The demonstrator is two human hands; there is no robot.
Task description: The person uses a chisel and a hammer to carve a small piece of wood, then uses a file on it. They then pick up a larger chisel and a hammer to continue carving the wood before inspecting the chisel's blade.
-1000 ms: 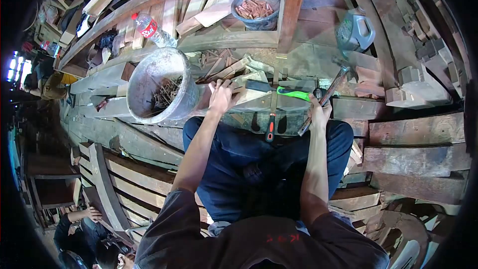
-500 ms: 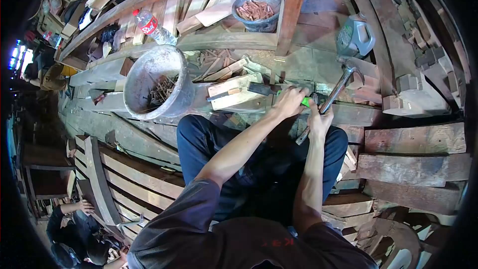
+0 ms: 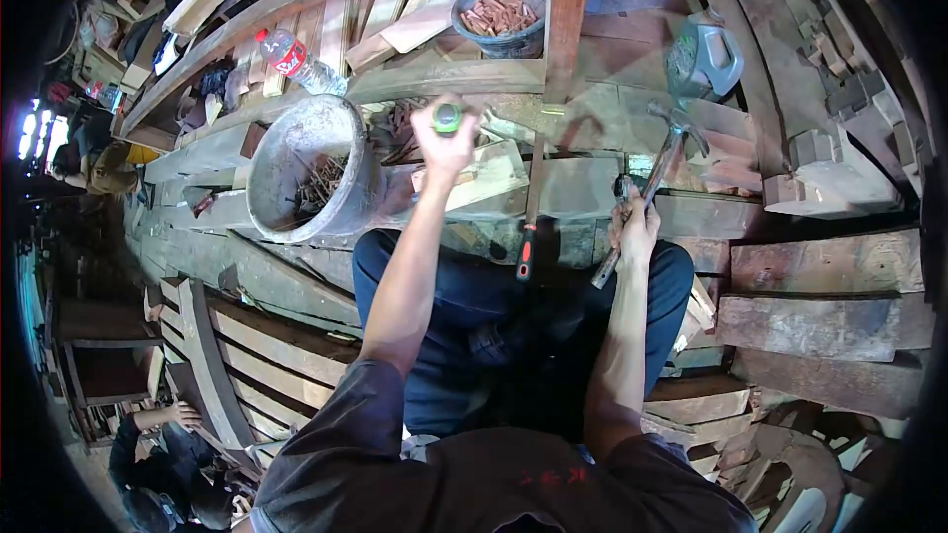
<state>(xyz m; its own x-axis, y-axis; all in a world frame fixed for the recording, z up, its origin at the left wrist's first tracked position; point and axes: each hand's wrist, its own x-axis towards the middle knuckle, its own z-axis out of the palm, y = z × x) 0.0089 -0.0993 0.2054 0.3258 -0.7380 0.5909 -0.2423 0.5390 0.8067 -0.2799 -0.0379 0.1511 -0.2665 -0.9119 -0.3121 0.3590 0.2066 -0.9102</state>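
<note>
My left hand (image 3: 444,143) is raised over the pale wood block (image 3: 494,173), closed round a green-handled chisel (image 3: 447,118). The handle's butt faces up at me; its blade is hidden below the hand. My right hand (image 3: 635,222) grips a claw hammer (image 3: 664,166) by the handle, slanting with its head up and to the right. A small dark object (image 3: 623,186) shows at that hand's fingers; I cannot make out its kind. Between the hands lies a flat-bladed tool with a red and black handle (image 3: 526,253), its handle pointing toward me.
A grey bucket of nails (image 3: 259,183) stands at left, a plastic bottle (image 3: 301,61) behind it. Farther back are a bucket of wood pieces (image 3: 502,44), a wooden post (image 3: 568,30) and a jug (image 3: 706,57). Planks (image 3: 820,331) lie at right. Another person (image 3: 168,459) is at lower left.
My left hand has moved left, away from my right hand, taking the green-handled chisel over the wood block. The red and black handle is now uncovered. My right hand still holds the hammer.
</note>
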